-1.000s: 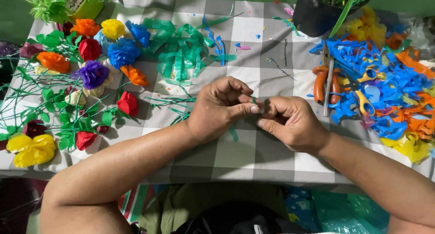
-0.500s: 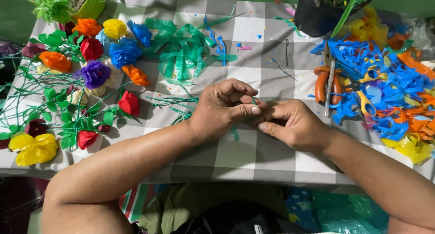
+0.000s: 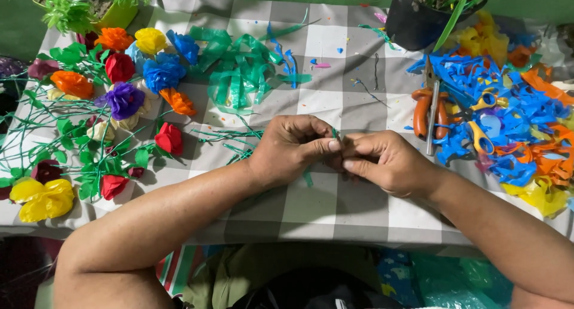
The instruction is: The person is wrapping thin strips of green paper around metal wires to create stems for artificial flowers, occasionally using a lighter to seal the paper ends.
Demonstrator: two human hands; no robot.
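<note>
Item: small green stem piece [image 3: 335, 134], thin and stiff-looking, pinched over the middle of the checked tablecloth [image 3: 335, 106]; left hand [image 3: 291, 149] closed on it with thumb and fingertips pressed together; right hand [image 3: 385, 162] curled in against the left, fingers narrow, touching the same piece (how much of it lay hidden between the fingers cannot be told).

Progress, as judged: a good number of finished flowers [image 3: 122, 100] lay at the left, crinkled paper heads in red, orange, yellow, blue and purple on wiry green stems with leaves; the piece in hand carried no bloom, so its head and leaves appeared not yet added.

Materials remaining: heap of green strips [image 3: 239, 76], glossy and ribbon-like, curled; loose green wires [image 3: 230, 135] just left of the hands; pile of cut scraps [image 3: 508, 118] at the right, blue, orange and yellow, ragged-edged; orange-handled pliers [image 3: 427, 109] beside it; yellow-handled scissors [image 3: 481, 132] lying among the scraps; dark plant pot [image 3: 412, 22] at the far edge.
</note>
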